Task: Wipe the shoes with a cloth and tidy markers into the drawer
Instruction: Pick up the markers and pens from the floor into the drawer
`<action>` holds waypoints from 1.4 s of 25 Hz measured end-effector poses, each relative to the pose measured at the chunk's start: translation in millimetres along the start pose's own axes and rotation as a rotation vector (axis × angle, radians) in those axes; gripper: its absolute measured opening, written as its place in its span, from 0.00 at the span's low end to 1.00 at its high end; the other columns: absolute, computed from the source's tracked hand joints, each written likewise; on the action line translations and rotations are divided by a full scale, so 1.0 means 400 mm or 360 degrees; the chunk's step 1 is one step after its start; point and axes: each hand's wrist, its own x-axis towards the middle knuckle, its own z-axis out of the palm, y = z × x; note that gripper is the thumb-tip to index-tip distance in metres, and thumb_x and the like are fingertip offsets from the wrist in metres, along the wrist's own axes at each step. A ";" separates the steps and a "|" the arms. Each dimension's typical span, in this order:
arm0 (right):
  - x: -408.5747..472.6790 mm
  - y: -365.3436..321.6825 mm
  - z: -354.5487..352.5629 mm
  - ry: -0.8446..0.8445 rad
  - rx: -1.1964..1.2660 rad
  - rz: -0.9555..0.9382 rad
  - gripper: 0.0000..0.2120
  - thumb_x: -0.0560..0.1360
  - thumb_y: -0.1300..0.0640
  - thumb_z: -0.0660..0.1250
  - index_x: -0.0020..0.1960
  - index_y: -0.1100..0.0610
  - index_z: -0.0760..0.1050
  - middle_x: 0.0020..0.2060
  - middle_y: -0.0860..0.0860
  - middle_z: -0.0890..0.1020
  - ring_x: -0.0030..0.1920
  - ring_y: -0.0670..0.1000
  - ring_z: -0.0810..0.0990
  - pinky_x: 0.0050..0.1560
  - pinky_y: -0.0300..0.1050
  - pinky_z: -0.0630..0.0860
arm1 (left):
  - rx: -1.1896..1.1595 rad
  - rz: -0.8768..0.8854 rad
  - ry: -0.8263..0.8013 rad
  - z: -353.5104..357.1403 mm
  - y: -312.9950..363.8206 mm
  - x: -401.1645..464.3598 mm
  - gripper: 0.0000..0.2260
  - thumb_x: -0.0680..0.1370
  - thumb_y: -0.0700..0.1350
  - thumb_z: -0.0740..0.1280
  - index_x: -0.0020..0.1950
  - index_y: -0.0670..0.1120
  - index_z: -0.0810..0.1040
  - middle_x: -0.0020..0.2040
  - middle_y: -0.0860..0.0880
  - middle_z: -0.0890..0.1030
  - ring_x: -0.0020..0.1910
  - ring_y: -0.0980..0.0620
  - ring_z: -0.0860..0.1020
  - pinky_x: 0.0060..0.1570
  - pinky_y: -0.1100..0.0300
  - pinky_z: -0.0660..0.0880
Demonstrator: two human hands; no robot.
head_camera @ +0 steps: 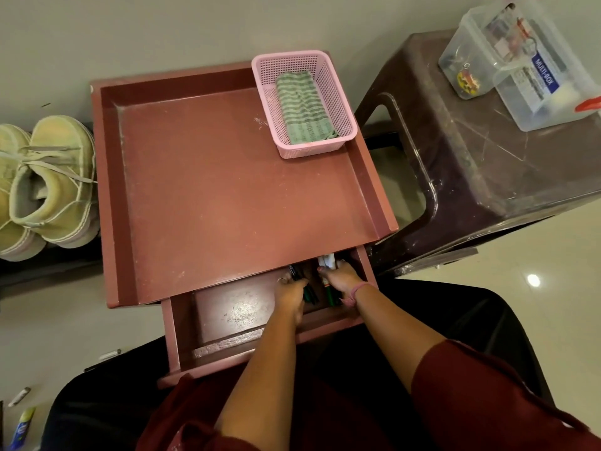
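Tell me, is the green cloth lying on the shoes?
No, the green cloth lies folded inside the pink basket, away from the shoes.

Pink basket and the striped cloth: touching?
Touching. The head view shows the folded green striped cloth lying inside the pink basket, resting on its floor.

A blue label on the clear plastic box (533, 70) on the stool reads "MULTI-BOX".

Red table (211, 190), pink basket (338, 92) on it
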 end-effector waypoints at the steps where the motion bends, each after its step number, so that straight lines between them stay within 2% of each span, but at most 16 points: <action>1: 0.008 0.008 0.004 0.0031 -0.0012 0.0008 0.19 0.78 0.56 0.65 0.66 0.65 0.70 0.61 0.60 0.77 0.58 0.58 0.77 0.51 0.43 0.71 | 0.0022 0.0032 0.0018 0.002 -0.010 0.004 0.08 0.76 0.30 0.63 0.46 0.43 0.74 0.45 0.42 0.79 0.43 0.46 0.77 0.45 0.54 0.75; 3: 0.017 0.022 0.011 0.0062 -0.0077 0.0026 0.21 0.78 0.58 0.65 0.67 0.65 0.68 0.62 0.60 0.76 0.59 0.59 0.77 0.53 0.45 0.73 | 0.0059 0.0050 0.0030 0.005 -0.025 0.012 0.09 0.75 0.29 0.64 0.48 0.42 0.75 0.44 0.42 0.80 0.42 0.46 0.77 0.45 0.53 0.76; 5: 0.021 0.032 0.015 0.0070 -0.0207 0.0059 0.23 0.78 0.59 0.64 0.70 0.65 0.64 0.64 0.61 0.74 0.61 0.61 0.76 0.54 0.47 0.74 | 0.0118 0.0044 0.0051 0.009 -0.031 0.016 0.10 0.75 0.29 0.65 0.48 0.43 0.76 0.43 0.44 0.80 0.38 0.48 0.78 0.39 0.56 0.76; 8: 0.022 0.048 0.022 0.0105 -0.0372 0.0083 0.24 0.78 0.60 0.64 0.71 0.65 0.63 0.65 0.62 0.74 0.63 0.61 0.75 0.55 0.46 0.74 | 0.0200 0.0040 0.0081 0.012 -0.041 0.018 0.12 0.74 0.30 0.67 0.56 0.39 0.76 0.49 0.41 0.82 0.41 0.46 0.79 0.38 0.55 0.76; 12: 0.012 0.080 0.032 0.0194 -0.0370 0.0110 0.19 0.77 0.58 0.65 0.64 0.66 0.69 0.60 0.62 0.77 0.59 0.61 0.78 0.52 0.45 0.75 | 0.0241 0.0045 0.0082 0.011 -0.070 0.009 0.13 0.74 0.29 0.67 0.55 0.41 0.75 0.56 0.41 0.81 0.50 0.44 0.79 0.47 0.53 0.78; 16: 0.004 0.083 0.028 0.0287 -0.0317 0.0044 0.16 0.77 0.60 0.65 0.61 0.67 0.71 0.58 0.62 0.78 0.56 0.60 0.79 0.45 0.42 0.72 | 0.0314 0.0157 0.0135 0.005 -0.072 0.009 0.21 0.73 0.30 0.69 0.65 0.37 0.73 0.60 0.41 0.79 0.58 0.43 0.78 0.60 0.52 0.75; 18: -0.006 0.075 0.030 0.0368 -0.0348 0.0005 0.14 0.77 0.61 0.64 0.60 0.66 0.71 0.57 0.63 0.79 0.55 0.61 0.80 0.45 0.44 0.74 | 0.0329 0.0219 0.0159 0.006 -0.069 0.006 0.20 0.73 0.29 0.68 0.64 0.38 0.74 0.60 0.43 0.79 0.57 0.46 0.79 0.58 0.55 0.75; 21: -0.030 0.063 0.036 0.0540 -0.0660 -0.0088 0.14 0.78 0.63 0.59 0.63 0.65 0.66 0.55 0.64 0.79 0.54 0.63 0.80 0.48 0.49 0.77 | 0.0534 0.0354 0.0199 0.008 -0.062 -0.001 0.21 0.73 0.30 0.66 0.65 0.39 0.75 0.54 0.49 0.80 0.45 0.54 0.78 0.44 0.67 0.74; 22: -0.037 0.062 0.037 0.0579 -0.0809 -0.0132 0.15 0.79 0.65 0.58 0.65 0.65 0.64 0.55 0.63 0.79 0.54 0.63 0.81 0.48 0.50 0.78 | 0.0628 0.0385 0.0203 0.009 -0.058 -0.002 0.22 0.73 0.30 0.66 0.66 0.39 0.74 0.55 0.48 0.79 0.44 0.54 0.78 0.43 0.68 0.75; 24: -0.044 0.056 0.035 0.0598 -0.1077 -0.0228 0.19 0.79 0.66 0.56 0.69 0.64 0.60 0.58 0.61 0.77 0.54 0.61 0.81 0.48 0.51 0.78 | 0.0821 0.0428 0.0188 0.011 -0.052 -0.004 0.25 0.74 0.34 0.67 0.71 0.42 0.70 0.64 0.43 0.73 0.55 0.47 0.78 0.57 0.61 0.75; 26: -0.048 0.050 0.034 0.0579 -0.1229 -0.0315 0.21 0.79 0.65 0.57 0.71 0.63 0.59 0.62 0.60 0.74 0.56 0.59 0.80 0.49 0.51 0.78 | 0.1141 0.0523 0.0135 0.017 -0.057 -0.005 0.26 0.76 0.39 0.67 0.74 0.47 0.67 0.69 0.41 0.63 0.66 0.43 0.68 0.68 0.55 0.67; 28: -0.048 0.048 0.035 0.0564 -0.1343 -0.0387 0.21 0.79 0.65 0.58 0.71 0.62 0.60 0.65 0.59 0.70 0.58 0.57 0.78 0.50 0.49 0.78 | 0.1565 0.0582 0.0061 0.030 -0.069 -0.010 0.23 0.78 0.43 0.65 0.72 0.49 0.69 0.72 0.41 0.57 0.68 0.40 0.61 0.69 0.52 0.65; 30: -0.048 0.049 0.036 0.0522 -0.1461 -0.0400 0.18 0.79 0.65 0.58 0.68 0.62 0.65 0.65 0.58 0.68 0.61 0.56 0.75 0.51 0.49 0.78 | 0.1904 0.0555 0.0025 0.037 -0.078 -0.014 0.18 0.78 0.44 0.63 0.68 0.47 0.72 0.73 0.42 0.53 0.67 0.39 0.59 0.66 0.47 0.66; 33: -0.048 0.051 0.031 0.0422 -0.1651 -0.0372 0.14 0.79 0.66 0.57 0.63 0.62 0.73 0.66 0.57 0.68 0.61 0.56 0.72 0.51 0.49 0.78 | 0.2012 0.0503 -0.0006 0.036 -0.079 -0.011 0.17 0.78 0.44 0.63 0.66 0.44 0.73 0.74 0.43 0.52 0.67 0.39 0.59 0.66 0.46 0.66; 35: -0.047 0.049 0.025 0.0370 -0.1740 -0.0374 0.13 0.79 0.66 0.57 0.61 0.63 0.74 0.65 0.58 0.69 0.60 0.57 0.74 0.51 0.49 0.78 | 0.1955 0.0567 -0.0095 0.032 -0.078 -0.007 0.18 0.78 0.45 0.64 0.67 0.45 0.73 0.77 0.44 0.49 0.70 0.39 0.57 0.70 0.51 0.61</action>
